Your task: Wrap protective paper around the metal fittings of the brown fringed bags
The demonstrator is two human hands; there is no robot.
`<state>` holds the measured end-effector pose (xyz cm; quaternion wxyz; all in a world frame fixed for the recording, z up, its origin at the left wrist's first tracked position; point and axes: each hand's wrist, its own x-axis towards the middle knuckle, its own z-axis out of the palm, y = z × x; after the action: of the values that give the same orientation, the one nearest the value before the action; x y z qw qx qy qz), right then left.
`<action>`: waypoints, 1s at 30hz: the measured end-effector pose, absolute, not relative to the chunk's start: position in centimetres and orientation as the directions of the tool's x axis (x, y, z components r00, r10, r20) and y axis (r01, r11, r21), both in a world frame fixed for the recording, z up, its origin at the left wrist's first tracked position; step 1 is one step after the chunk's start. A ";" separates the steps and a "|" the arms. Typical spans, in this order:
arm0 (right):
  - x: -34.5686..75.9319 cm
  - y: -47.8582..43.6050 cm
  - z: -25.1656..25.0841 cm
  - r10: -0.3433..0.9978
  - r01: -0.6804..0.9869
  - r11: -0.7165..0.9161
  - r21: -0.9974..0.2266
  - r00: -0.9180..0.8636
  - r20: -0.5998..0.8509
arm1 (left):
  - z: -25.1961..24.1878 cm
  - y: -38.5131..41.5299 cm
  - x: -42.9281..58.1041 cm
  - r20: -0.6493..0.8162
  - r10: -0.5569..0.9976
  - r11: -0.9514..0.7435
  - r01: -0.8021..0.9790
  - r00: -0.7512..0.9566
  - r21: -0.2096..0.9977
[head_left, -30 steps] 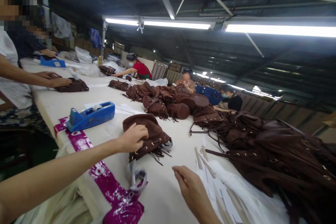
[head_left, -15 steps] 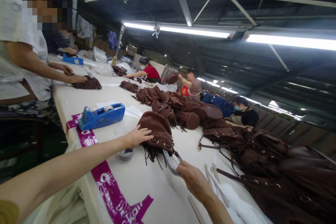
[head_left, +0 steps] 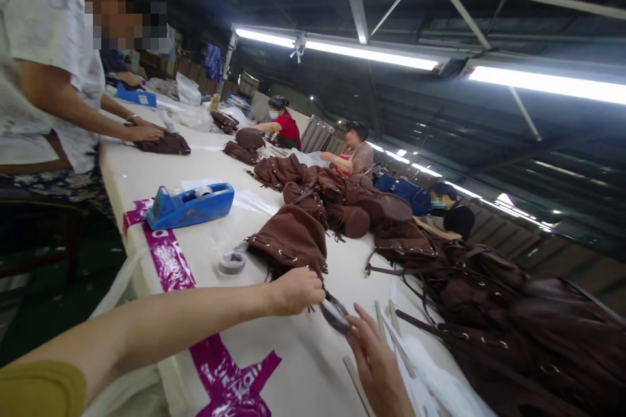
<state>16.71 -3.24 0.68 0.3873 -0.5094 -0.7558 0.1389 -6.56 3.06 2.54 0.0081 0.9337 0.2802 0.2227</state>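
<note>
A brown fringed bag (head_left: 289, 234) with a row of metal eyelets lies on the white table before me. My left hand (head_left: 296, 290) is closed at the bag's lower right edge, its fingers pinched on the strap end there. From that spot a dark strap loop (head_left: 334, 314) runs toward my right hand (head_left: 372, 348). The fingers of my right hand are partly spread, the tips touching the loop's lower end. A roll of grey tape (head_left: 231, 262) lies left of the bag.
A blue tape dispenser (head_left: 190, 205) stands at the left. Brown bags (head_left: 489, 300) are heaped along the right and back. Thin strips (head_left: 401, 339) lie right of my right hand. A person (head_left: 53, 71) works at the left edge; several others are farther back.
My left hand has moved off the bag's top, down and right to its edge by the strap. My right hand has shifted slightly down and right, its fingers looser. The left person's hands have moved together.
</note>
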 end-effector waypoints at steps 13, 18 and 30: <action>8.5 -4.3 5.9 0.953 0.054 0.299 -0.953 0.021 0.301 | 14.4 5.6 -2.9 0.136 0.836 -0.355 0.333 0.532 0.874; 7.9 -2.0 5.8 0.984 -0.154 0.177 -0.972 0.047 0.172 | 12.7 3.5 -4.1 0.239 0.757 -0.463 0.241 0.608 0.853; 13.6 -6.3 7.8 0.993 -0.441 -0.086 -0.893 0.031 -0.111 | 1.3 7.3 -13.0 0.183 0.562 -0.823 0.524 0.807 0.220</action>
<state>13.59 -6.29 7.75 0.5874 -0.4130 -0.3344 0.6104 -13.03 7.28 1.29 0.0796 0.9471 0.2866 0.1205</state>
